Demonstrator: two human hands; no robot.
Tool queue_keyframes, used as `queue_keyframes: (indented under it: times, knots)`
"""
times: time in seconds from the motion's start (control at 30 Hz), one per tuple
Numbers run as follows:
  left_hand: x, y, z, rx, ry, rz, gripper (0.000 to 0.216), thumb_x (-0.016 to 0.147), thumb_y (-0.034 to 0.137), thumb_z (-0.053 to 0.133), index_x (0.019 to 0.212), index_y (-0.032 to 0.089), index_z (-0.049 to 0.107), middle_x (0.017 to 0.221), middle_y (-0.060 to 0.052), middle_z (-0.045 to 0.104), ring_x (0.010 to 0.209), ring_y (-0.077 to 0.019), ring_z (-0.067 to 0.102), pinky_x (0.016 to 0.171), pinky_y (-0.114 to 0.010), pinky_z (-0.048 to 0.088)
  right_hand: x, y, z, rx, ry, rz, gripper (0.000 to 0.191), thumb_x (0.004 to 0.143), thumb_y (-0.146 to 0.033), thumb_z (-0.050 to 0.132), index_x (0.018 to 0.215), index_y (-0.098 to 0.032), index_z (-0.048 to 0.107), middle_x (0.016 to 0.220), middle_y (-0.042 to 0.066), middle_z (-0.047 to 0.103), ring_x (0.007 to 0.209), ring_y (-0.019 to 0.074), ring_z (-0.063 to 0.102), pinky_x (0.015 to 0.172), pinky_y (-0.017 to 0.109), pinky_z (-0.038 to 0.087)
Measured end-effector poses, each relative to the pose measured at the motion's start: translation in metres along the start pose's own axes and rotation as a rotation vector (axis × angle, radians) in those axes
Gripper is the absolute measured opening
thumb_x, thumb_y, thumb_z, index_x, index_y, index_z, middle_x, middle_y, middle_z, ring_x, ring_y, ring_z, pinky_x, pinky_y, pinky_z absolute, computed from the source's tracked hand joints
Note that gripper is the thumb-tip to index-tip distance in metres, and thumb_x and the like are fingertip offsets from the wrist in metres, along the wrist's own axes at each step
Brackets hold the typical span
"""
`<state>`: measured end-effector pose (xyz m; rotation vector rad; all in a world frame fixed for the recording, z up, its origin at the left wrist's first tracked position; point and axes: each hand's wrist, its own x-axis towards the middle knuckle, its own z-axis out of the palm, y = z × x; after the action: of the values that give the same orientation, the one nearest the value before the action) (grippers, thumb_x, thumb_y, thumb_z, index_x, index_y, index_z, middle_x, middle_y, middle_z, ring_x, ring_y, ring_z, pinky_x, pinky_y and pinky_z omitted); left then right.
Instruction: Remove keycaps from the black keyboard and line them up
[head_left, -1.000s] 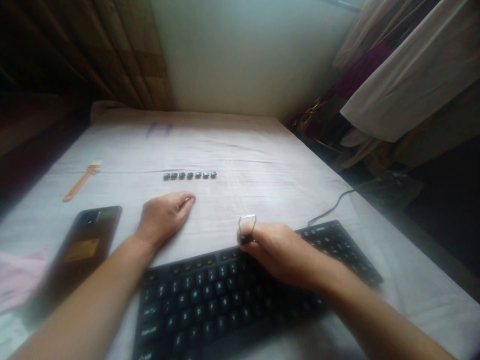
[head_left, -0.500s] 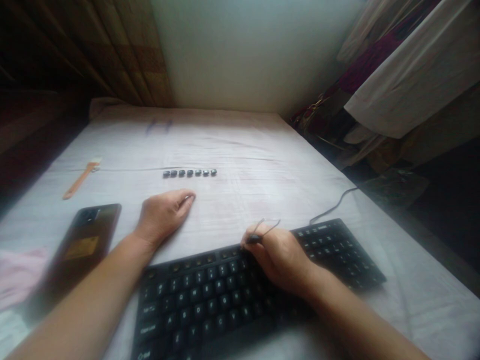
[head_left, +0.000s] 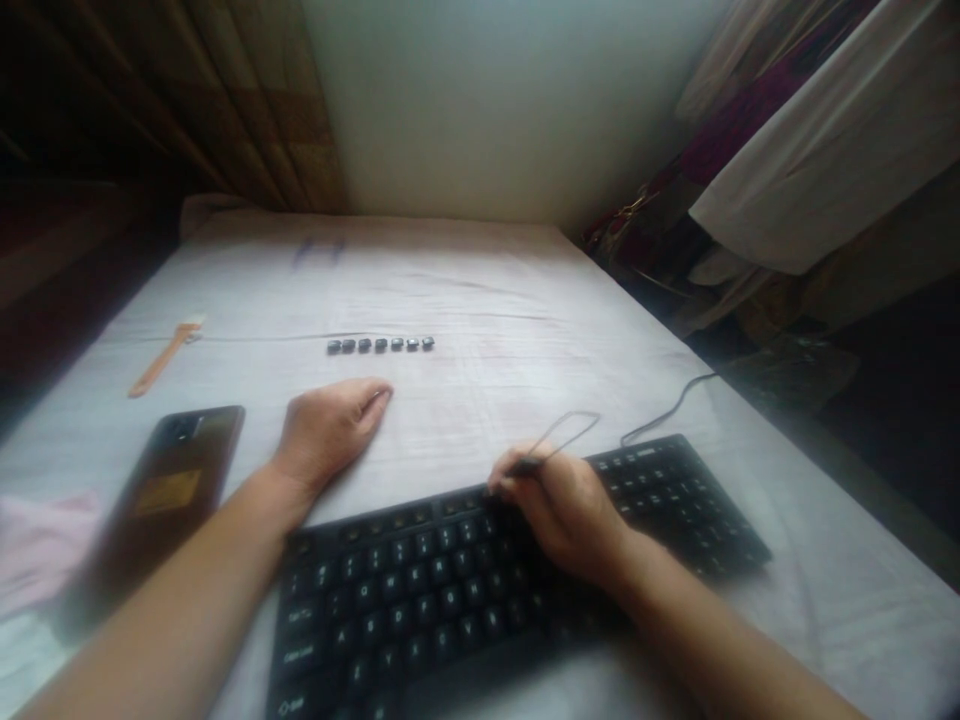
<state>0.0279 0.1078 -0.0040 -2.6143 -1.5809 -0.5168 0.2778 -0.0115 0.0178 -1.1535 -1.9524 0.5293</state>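
Note:
My right hand (head_left: 566, 505) is closed in a pinch over the top edge of a black keyboard (head_left: 420, 600). Between its fingers is a wire keycap puller (head_left: 570, 435), its thin loop sticking up to the right from a small dark part. My left hand (head_left: 330, 425) rests on the sheet beyond the keyboard, fingers curled and thumb against the forefinger; what it may hold is hidden. Past it, several loose black keycaps (head_left: 381, 345) lie in a neat row. Along the keyboard's top row, several key places look bare of caps.
A brown phone (head_left: 176, 480) lies face down at left, near a pink cloth (head_left: 45, 545). Farther back lies an orange-handled brush-like item (head_left: 165, 360). The keyboard cable (head_left: 667, 410) runs off the right edge of the sheet (head_left: 465, 270). Clothes (head_left: 825, 170) hang at right.
The wire loop has swung up and to the right in my right hand, which has shifted very slightly. My left hand and the row of keycaps stay put.

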Motion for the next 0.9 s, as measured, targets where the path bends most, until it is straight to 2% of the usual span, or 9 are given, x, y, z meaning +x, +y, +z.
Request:
queue_keyframes:
  times: [0.13, 0.4, 0.63, 0.73, 0.83, 0.9]
  knots:
    - [0.000, 0.000, 0.001, 0.010, -0.002, 0.001, 0.028, 0.092, 0.032, 0.048, 0.105, 0.025, 0.071, 0.101, -0.006, 0.076, 0.085, -0.0266, 0.071, 0.065, -0.034, 0.051, -0.001, 0.001, -0.002, 0.149, 0.063, 0.124, 0.006, 0.095, -0.018, 0.044, 0.098, -0.022, 0.047, 0.079, 0.000, 0.064, 0.063, 0.0111, 0.060, 0.062, 0.025, 0.051]
    - [0.001, 0.001, -0.001, 0.011, 0.000, -0.002, 0.028, 0.092, 0.033, 0.047, 0.104, 0.025, 0.071, 0.099, -0.005, 0.077, 0.084, -0.0253, 0.072, 0.066, -0.033, 0.051, 0.004, -0.001, -0.001, 0.292, 0.182, 0.284, 0.002, 0.095, -0.025, 0.045, 0.096, -0.023, 0.045, 0.078, -0.001, 0.065, 0.058, 0.0104, 0.059, 0.059, 0.026, 0.052]
    - [0.002, -0.002, -0.003, -0.060, -0.042, -0.061, 0.026, 0.089, 0.034, 0.050, 0.102, 0.027, 0.071, 0.093, -0.004, 0.077, 0.080, -0.0251, 0.071, 0.066, -0.034, 0.050, 0.021, -0.014, -0.010, 0.244, 0.134, 0.284, 0.005, 0.093, -0.025, 0.046, 0.095, -0.021, 0.045, 0.076, 0.000, 0.066, 0.059, 0.0110, 0.061, 0.058, 0.027, 0.053]
    - [0.005, 0.002, -0.008, -0.267, -0.118, -0.111, 0.026, 0.088, 0.037, 0.052, 0.100, 0.024, 0.071, 0.090, -0.005, 0.077, 0.079, -0.0251, 0.070, 0.071, -0.036, 0.051, 0.039, -0.020, -0.013, 0.237, 0.112, 0.224, 0.004, 0.092, -0.025, 0.046, 0.092, -0.021, 0.045, 0.075, 0.000, 0.066, 0.058, 0.0102, 0.060, 0.059, 0.026, 0.052]
    - [0.008, 0.012, -0.015, -0.679, -0.237, -0.116, 0.027, 0.087, 0.039, 0.053, 0.098, 0.022, 0.071, 0.094, -0.003, 0.075, 0.085, -0.0227, 0.068, 0.079, -0.036, 0.050, 0.057, -0.021, -0.010, 0.244, 0.117, 0.182, 0.005, 0.091, -0.026, 0.047, 0.092, -0.021, 0.044, 0.075, 0.000, 0.066, 0.059, 0.0099, 0.059, 0.059, 0.026, 0.052]
    - [0.008, 0.022, -0.020, -0.925, -0.374, -0.092, 0.026, 0.086, 0.041, 0.056, 0.099, 0.023, 0.070, 0.095, -0.002, 0.075, 0.088, -0.0223, 0.067, 0.081, -0.036, 0.050, 0.066, -0.018, -0.003, 0.271, 0.124, 0.182, 0.008, 0.091, -0.028, 0.047, 0.093, -0.021, 0.044, 0.075, 0.000, 0.066, 0.058, 0.0104, 0.060, 0.059, 0.026, 0.052]
